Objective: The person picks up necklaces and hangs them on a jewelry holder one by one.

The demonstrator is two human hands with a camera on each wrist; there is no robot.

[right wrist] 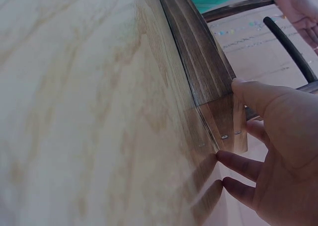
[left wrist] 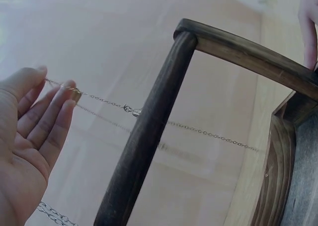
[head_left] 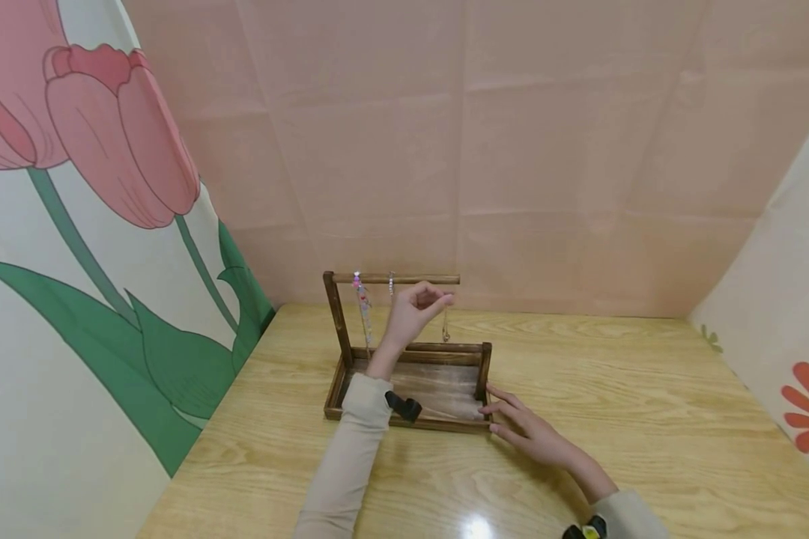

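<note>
My left hand (head_left: 410, 316) is raised at the rod of a dark wooden jewelry stand (head_left: 407, 423), near the rod's free right end. Between thumb and fingertips it pinches a fine chain necklace (left wrist: 102, 100), whose metal clasp (left wrist: 130, 110) shows beside the rod (left wrist: 149, 121) in the left wrist view. The chain passes the rod, and its lower part hangs over the tray in the head view. Down at the tray's front right corner is my right hand (head_left: 535, 438), thumb (right wrist: 253, 94) on the wooden edge and index finger round the end, gripping the corner.
A colorful beaded strand (head_left: 365, 307) hangs from the left of the rod, with a pale beaded strand (head_left: 391, 283) further along, partly behind the left hand. The stand sits on a wood-grain table (head_left: 613, 374). A pink backdrop (head_left: 546, 187) rises behind it.
</note>
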